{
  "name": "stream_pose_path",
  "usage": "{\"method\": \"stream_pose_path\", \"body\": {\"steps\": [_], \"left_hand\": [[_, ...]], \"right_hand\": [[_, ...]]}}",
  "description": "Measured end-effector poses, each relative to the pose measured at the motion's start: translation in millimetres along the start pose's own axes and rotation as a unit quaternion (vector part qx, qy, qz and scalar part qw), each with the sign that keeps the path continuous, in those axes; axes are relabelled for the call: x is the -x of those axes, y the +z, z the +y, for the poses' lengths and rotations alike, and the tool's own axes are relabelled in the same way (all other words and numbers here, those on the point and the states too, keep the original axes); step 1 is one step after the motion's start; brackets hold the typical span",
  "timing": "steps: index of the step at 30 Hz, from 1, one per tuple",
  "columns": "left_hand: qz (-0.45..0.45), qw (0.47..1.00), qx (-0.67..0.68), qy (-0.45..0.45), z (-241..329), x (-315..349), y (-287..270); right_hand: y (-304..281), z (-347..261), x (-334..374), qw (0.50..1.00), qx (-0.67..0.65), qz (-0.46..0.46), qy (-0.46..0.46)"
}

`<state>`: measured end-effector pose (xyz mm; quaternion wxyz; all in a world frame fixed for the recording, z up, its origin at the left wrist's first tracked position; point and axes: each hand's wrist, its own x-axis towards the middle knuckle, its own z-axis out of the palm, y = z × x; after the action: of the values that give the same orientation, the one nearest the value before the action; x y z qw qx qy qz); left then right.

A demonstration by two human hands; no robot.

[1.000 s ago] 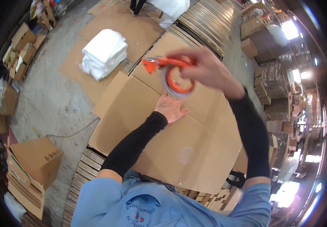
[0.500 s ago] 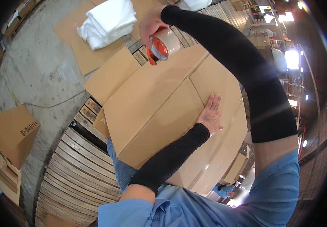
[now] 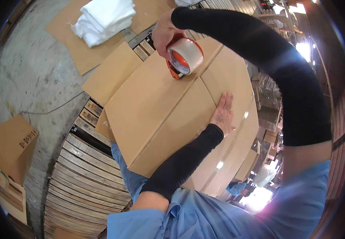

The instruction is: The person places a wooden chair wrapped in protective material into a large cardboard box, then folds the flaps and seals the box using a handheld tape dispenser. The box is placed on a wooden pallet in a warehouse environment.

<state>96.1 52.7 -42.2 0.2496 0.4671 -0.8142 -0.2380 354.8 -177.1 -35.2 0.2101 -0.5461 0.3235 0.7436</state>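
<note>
Closed around the red tape dispenser (image 3: 174, 71), my right hand (image 3: 165, 35) holds it at twelve o'clock in my view, the pale tape roll (image 3: 192, 53) sitting at four o'clock from my grip; whether it touches the carton (image 3: 156, 107) I cannot tell. My left hand (image 3: 222, 114), at three o'clock, lies open and palm down on that carton, fingers straight. Brown cardboard fills the middle, wooden slats (image 3: 86, 179) at eight, folded white stack (image 3: 105, 19) at eleven.
</note>
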Motion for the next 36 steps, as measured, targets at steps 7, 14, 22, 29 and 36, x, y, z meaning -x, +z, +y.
{"method": "stream_pose_path", "body": {"steps": [7,14,22,29,36], "left_hand": [[-0.042,0.999,-0.035,0.003,3.9,-3.4,-12.1],[-0.059,0.997,-0.034,-0.019,-10.3,-3.8,-20.5],[-0.007,0.993,0.008,0.115,7.2,19.8,-28.4],[0.194,0.921,0.104,0.322,39.2,97.7,-15.0],[0.108,0.982,-0.059,0.145,100.3,86.6,-1.5]], "right_hand": [[22.3,59.9,64.6,0.986,-0.062,0.013,-0.155],[160.9,75.7,216.5,0.950,-0.098,0.250,-0.162],[388.0,153.2,155.5,0.733,-0.110,0.599,-0.303],[569.2,183.5,96.5,0.697,-0.108,0.679,-0.202],[724.3,221.7,11.0,0.648,-0.144,0.720,-0.204]]}}
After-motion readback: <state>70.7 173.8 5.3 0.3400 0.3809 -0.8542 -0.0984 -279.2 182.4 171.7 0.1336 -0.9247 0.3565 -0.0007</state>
